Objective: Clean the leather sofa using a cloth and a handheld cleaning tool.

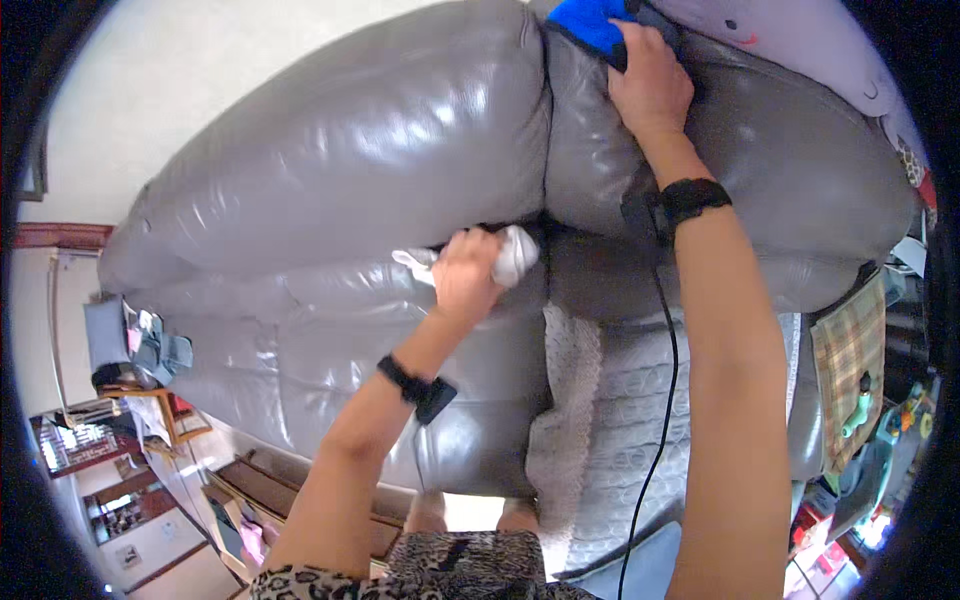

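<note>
A grey leather sofa (360, 172) with a tall padded backrest fills the view before me. My left hand (466, 274) is closed around a white bundled cloth (517, 257), low against the backrest where it meets the seat. One loose end of the cloth sticks out on the left side of the fist. Higher up, my right hand (652, 82) grips the edge of a blue fabric piece with black trim (589, 26) at the top of the backrest. The upper part of that fabric runs out of the picture.
A pale plush toy (810, 45) lies along the backrest's top right. A quilted grey cover (637, 420) lies on the right seat. A black cable (667, 375) hangs beside my right forearm. At far right, a plaid cloth (851, 360) carries a mint-green object (859, 409).
</note>
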Available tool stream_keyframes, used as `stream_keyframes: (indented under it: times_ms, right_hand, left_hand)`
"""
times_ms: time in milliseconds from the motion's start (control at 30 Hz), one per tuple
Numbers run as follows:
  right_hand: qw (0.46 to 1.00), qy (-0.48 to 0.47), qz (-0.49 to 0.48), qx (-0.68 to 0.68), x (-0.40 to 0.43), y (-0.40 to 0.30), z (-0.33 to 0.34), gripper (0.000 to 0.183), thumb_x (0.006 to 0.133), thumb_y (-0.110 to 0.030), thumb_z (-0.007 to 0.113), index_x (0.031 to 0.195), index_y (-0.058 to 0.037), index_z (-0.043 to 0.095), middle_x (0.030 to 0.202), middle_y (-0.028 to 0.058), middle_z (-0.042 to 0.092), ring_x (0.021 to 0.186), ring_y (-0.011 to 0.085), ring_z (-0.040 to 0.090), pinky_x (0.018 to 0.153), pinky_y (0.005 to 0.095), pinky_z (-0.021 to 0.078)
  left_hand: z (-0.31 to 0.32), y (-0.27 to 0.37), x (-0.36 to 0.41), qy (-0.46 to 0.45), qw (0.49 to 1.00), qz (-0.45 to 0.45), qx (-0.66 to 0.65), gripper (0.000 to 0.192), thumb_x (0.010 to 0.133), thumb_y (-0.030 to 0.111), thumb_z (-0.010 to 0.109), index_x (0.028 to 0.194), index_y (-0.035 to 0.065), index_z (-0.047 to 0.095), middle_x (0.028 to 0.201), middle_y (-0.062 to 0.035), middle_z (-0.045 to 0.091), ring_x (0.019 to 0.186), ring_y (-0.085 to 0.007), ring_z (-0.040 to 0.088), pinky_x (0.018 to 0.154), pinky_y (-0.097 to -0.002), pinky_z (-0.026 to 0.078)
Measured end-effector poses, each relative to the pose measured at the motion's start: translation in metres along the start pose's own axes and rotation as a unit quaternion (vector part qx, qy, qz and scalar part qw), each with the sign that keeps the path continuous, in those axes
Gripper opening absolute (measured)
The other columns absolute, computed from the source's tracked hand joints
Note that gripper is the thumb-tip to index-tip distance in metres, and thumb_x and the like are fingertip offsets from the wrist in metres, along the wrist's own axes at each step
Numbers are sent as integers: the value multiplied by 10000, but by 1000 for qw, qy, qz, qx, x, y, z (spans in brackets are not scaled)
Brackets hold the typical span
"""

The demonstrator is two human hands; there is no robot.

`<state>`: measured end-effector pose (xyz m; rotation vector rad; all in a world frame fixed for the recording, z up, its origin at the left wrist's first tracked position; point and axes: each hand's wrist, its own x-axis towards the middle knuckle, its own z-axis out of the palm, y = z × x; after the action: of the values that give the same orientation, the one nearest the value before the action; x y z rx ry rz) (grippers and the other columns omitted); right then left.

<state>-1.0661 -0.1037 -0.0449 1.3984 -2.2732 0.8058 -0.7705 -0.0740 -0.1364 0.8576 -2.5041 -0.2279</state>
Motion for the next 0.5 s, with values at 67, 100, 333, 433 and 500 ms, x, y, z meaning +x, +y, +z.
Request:
stream_keyframes:
  times_ms: [67, 100, 333, 433, 500]
  right_hand:
    - [1000, 4, 1, -2, 5, -3, 0, 536, 732, -177, 703, 1225, -226, 499, 1084, 73, 578, 1001, 310, 581, 821, 433, 497]
    - [1000, 1, 8, 3, 4, -8, -1, 536, 732, -177, 703, 1225, -226, 499, 1084, 73, 578, 1001, 310, 581, 821, 433, 497]
    - [999, 32, -21, -1, 4, -8, 6, 521, 737, -161, 695, 1218, -226, 508, 1074, 84, 574, 980, 312, 586, 812, 430, 497]
    - [999, 37, -40, 2, 7, -1, 0, 515, 750, -154, 677, 1228, -224, 499, 1092, 88, 570, 980, 323, 581, 810, 433, 494]
    - [999, 36, 0, 12, 11, -10, -9, 460, 777, -177, 678, 1211, -196, 527, 1096, 106, 585, 1000, 325, 585, 834, 402, 487]
  left_hand:
    - [-51, 16, 27, 70, 992, 101, 3, 356, 608, 169, 682, 961, 150, 640, 873, -15, 577, 777, -234, 552, 657, -356, 446]
    - [-80, 22, 47, 91, 984, 144, 43, 338, 633, 179, 648, 970, 162, 642, 869, -4, 572, 758, -222, 539, 643, -346, 424]
    - [-32, 7, 120, 103, 955, 177, 216, 191, 736, 191, 550, 914, 158, 612, 876, 14, 540, 827, -177, 524, 663, -333, 406]
    - [-20, 4, 95, 122, 957, 175, 194, 209, 738, 199, 551, 930, 157, 622, 879, 15, 534, 851, -174, 527, 681, -332, 405]
    - [-24, 3, 88, 116, 959, 179, 188, 218, 738, 202, 552, 938, 159, 627, 883, 15, 532, 866, -175, 527, 692, -334, 405]
